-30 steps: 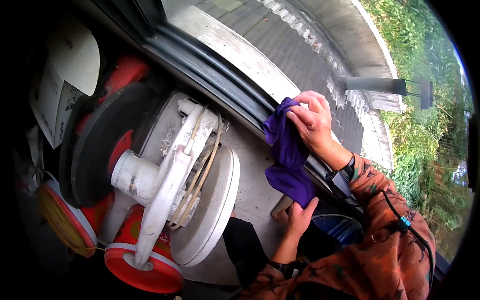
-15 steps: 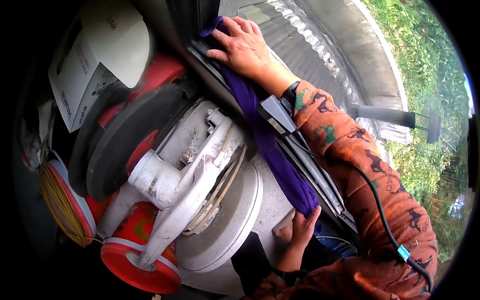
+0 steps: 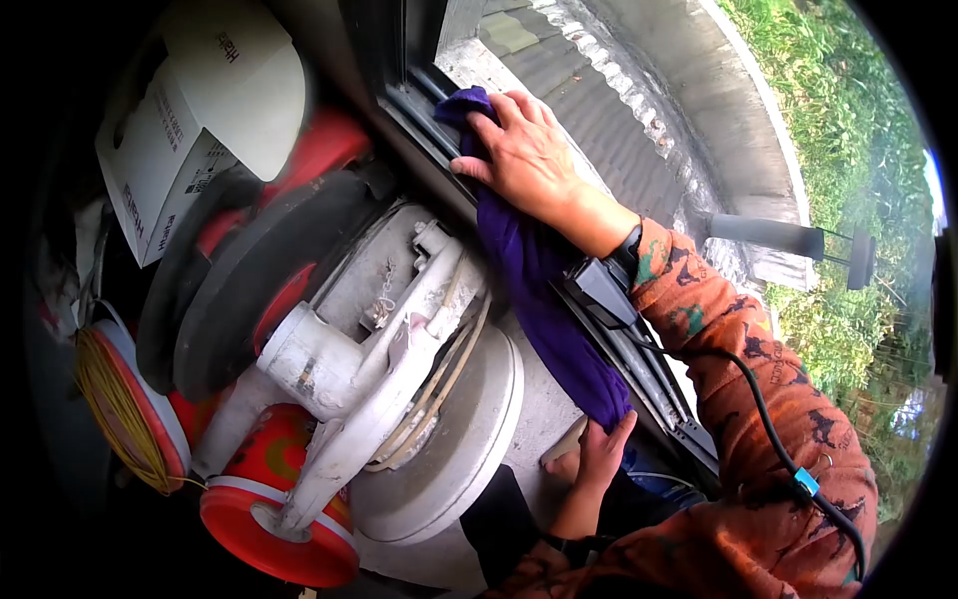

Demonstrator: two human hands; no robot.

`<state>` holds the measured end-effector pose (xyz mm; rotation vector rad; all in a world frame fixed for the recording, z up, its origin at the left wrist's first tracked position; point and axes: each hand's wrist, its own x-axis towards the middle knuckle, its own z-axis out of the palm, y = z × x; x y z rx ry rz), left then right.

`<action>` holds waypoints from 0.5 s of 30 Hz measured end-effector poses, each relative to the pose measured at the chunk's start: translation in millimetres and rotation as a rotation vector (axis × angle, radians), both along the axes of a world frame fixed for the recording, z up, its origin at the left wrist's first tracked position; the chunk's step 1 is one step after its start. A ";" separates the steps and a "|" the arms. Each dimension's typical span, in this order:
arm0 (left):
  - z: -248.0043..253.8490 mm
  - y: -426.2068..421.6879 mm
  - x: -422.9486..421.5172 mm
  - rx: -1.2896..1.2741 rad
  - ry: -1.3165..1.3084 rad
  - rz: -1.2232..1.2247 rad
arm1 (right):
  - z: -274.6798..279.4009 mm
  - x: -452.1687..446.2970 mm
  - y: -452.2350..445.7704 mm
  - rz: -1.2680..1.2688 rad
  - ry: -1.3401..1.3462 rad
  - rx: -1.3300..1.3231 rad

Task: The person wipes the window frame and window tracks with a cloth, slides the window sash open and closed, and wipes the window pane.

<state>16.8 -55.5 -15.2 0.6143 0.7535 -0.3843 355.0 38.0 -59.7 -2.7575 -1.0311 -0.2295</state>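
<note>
A long purple cloth stretches diagonally along the window frame between my two hands. My right hand presses the cloth's upper end onto the frame's track, fingers bent over it and thumb on the near side. The lower end is gripped by my left hand, with the thumb along the cloth. A black box-shaped device sits at my right wrist, and a black cable runs from it along the patterned orange sleeve. Below my right hand, the dark window frame track shows.
Left of the frame stand a dirty white fan-like machine with a round base, a red bucket, black discs, a spool of yellow wire and a white box. Outside are a concrete ledge and greenery.
My right hand has slid down and right along the window frame with the cloth, uncovering more track behind it. The wrist device moved along with it. My left hand has barely moved.
</note>
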 end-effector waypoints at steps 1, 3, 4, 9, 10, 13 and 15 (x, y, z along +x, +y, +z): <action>1.7 1.0 1.1 -0.016 0.011 0.023 | 7.2 -9.4 -7.3 -0.014 0.016 -0.034; 2.4 5.1 0.9 -0.031 0.018 0.055 | 18.6 -20.1 -20.2 -0.034 0.107 -0.110; 1.9 7.1 0.2 -0.031 -0.012 0.004 | 23.6 -21.5 -24.2 -0.062 0.203 -0.186; 3.0 8.0 -3.2 -0.046 -0.021 -0.096 | 53.6 -0.5 23.4 0.078 -0.078 0.490; 5.3 8.2 -1.4 -0.043 -0.023 -0.102 | 51.0 4.8 42.3 0.050 -0.122 0.551; 6.6 7.5 0.6 0.064 -0.053 -0.003 | 4.2 29.1 77.4 -0.006 -0.036 0.583; 9.6 7.3 1.7 0.012 -0.023 0.088 | -18.5 22.1 80.9 -0.049 -0.021 0.499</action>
